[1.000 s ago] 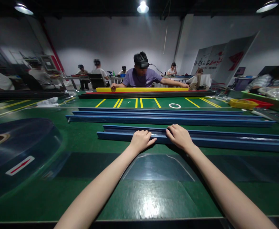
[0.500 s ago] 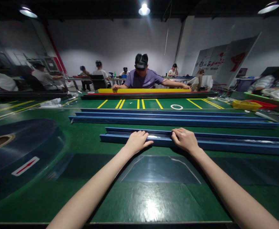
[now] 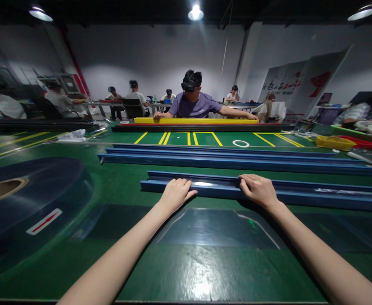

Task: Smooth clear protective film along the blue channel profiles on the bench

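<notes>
A long blue channel strip (image 3: 216, 191) lies across the green table in front of me, its open trough facing up. My left hand (image 3: 176, 192) grips its near wall close to the left end, fingers curled over the edge and thumb lying along the front. Farther right, my right hand (image 3: 258, 189) also holds the near wall, with the fingertips inside the trough. A shiny clear film (image 3: 341, 191) shows in the trough right of that hand. Behind it lie more blue channel strips (image 3: 236, 164), apart from the held one.
A big roll of clear film (image 3: 74, 186) sits at left, and a flat clear sheet (image 3: 217, 228) lies before me. Opposite, a person (image 3: 190, 103) in purple handles a yellow strip (image 3: 195, 120). A white ring (image 3: 241, 143) and a yellow tray (image 3: 334, 143) are farther back.
My left hand has slid left along the channel strip and my right hand slightly right, so they are wider apart. The view has shifted a little.
</notes>
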A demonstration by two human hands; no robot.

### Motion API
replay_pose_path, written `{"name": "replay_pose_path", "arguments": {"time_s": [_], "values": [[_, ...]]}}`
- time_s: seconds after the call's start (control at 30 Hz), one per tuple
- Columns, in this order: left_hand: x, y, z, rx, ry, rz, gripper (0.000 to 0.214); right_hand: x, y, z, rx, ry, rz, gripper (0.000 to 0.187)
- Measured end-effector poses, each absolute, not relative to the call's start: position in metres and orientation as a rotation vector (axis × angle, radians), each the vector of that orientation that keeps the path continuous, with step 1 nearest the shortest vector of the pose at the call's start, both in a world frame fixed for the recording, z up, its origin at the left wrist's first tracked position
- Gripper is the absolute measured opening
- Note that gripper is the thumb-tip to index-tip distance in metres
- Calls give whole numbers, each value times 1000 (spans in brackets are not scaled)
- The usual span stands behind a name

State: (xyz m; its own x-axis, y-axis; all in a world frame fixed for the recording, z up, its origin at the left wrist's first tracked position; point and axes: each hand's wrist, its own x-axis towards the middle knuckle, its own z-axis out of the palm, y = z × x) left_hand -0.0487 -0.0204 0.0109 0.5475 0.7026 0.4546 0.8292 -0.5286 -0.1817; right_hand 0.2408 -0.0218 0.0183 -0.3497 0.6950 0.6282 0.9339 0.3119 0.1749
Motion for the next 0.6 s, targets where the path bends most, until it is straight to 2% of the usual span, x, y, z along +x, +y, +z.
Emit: {"name": "replay_pose_path", "arguments": {"time_s": [0.6], "values": [[-48,-21,19,-2482,-1327,-400,33,242,-20,17,-1476,-2136,-723,34]]}}
